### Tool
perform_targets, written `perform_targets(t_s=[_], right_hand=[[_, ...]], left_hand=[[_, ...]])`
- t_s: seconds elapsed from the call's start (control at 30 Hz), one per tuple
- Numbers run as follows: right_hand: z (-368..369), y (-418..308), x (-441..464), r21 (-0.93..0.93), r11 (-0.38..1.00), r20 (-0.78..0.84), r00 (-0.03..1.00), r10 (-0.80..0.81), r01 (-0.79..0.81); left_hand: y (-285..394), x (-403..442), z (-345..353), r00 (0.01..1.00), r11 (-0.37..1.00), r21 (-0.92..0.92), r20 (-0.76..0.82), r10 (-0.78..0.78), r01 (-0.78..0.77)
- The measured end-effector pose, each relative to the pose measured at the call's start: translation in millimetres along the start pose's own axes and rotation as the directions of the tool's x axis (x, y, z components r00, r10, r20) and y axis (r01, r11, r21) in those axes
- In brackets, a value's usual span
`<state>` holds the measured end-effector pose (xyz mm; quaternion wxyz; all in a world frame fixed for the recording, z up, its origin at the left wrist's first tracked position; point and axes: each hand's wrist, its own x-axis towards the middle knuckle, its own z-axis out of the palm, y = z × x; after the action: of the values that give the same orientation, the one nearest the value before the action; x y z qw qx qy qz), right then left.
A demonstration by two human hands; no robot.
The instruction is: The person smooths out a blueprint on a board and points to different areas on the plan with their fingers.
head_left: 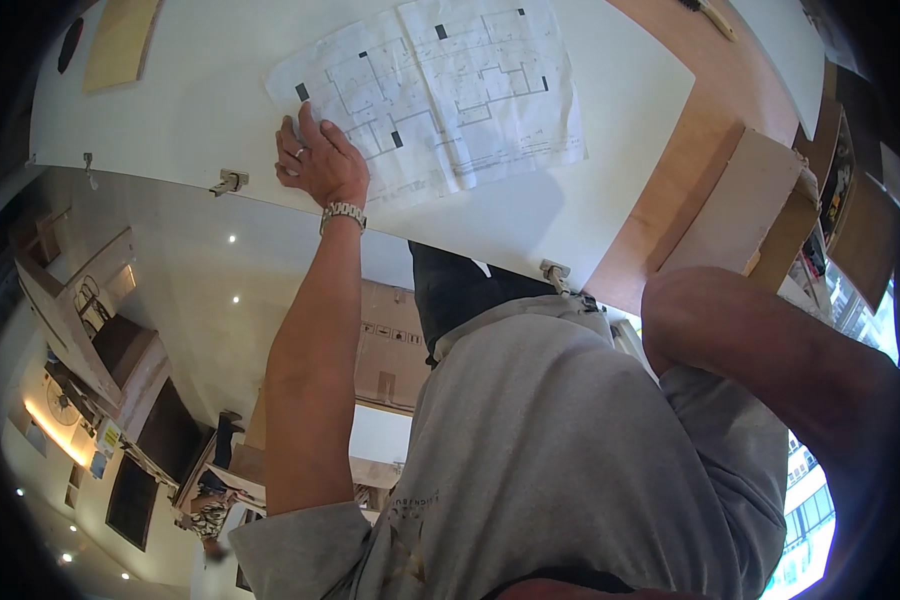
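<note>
The floor-plan sheet [490,135] lies creased on a white panel [210,120], before the person. Hinges [230,182] line the panel's near edge; a wooden offcut [120,45] sits near its far left corner, cardboard [735,205] off to the right. The left hand [325,165] covers part of the sheet's left side, fingers loosely bent, unclamped; the right is out of sight, so I can't tell its state. The plan's long axis runs left to right, text edge toward the person.
</note>
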<state>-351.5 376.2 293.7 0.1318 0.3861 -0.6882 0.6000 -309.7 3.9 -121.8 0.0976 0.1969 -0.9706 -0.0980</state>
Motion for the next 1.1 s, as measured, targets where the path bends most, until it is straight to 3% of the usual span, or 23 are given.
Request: perform_targets(t_s=[0.47,0.67,0.77,1.1], right_hand=[[6,3,-14,-0.027,1.000,-0.029,0.999,-0.017,0.016],[4,-2,-12,-0.042,0.999,-0.020,1.000,0.002,-0.003],[2,-4,-10,-0.038,0.999,-0.025,1.000,0.007,-0.008],[4,3,-27,-0.036,0.999,-0.143,0.989,-0.044,0.040]], left_hand=[[-1,1,2,1.000,0.999,-0.035,0.015,0.003,-0.003],[-1,-4,2,0.998,0.999,0.031,0.051,-0.024,0.023],[-4,-4,6,1.000,1.000,0.010,-0.006,0.002,-0.002],[-3,-4,6,1.000,0.999,0.032,-0.018,-0.003,0.003]])
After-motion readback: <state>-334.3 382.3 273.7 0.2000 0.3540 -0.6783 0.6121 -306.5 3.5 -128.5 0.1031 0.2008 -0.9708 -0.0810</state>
